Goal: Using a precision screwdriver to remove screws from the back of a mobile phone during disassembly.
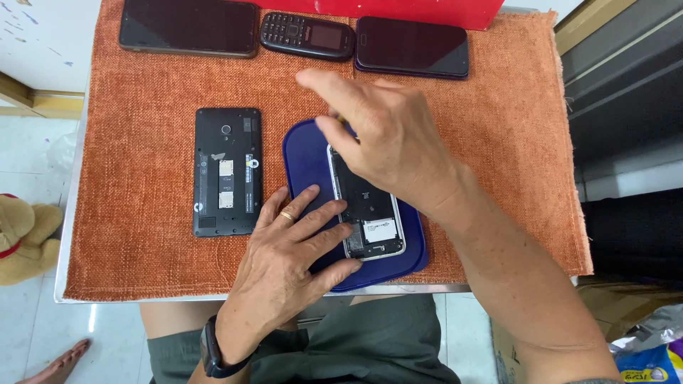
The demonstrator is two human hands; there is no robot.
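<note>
A small opened phone (pixel 371 220), back cover off and silver-edged, lies on a dark blue plastic lid (pixel 302 153). My left hand (pixel 288 259), a ring on one finger and a dark watch on the wrist, presses flat on the lid, its fingertips against the phone's left edge. My right hand (pixel 388 139) hovers over the phone's upper end and hides it. Its fingers are pinched on something thin with a yellowish tip, mostly hidden. A second opened black phone (pixel 228 171) lies to the left on the orange mat (pixel 142 142).
Along the mat's far edge lie a large dark phone (pixel 188 27), a small black keypad phone (pixel 307 35) and another dark phone (pixel 413 47), in front of a red box (pixel 398 11). A soft toy (pixel 25 238) sits on the floor at left; bags at lower right.
</note>
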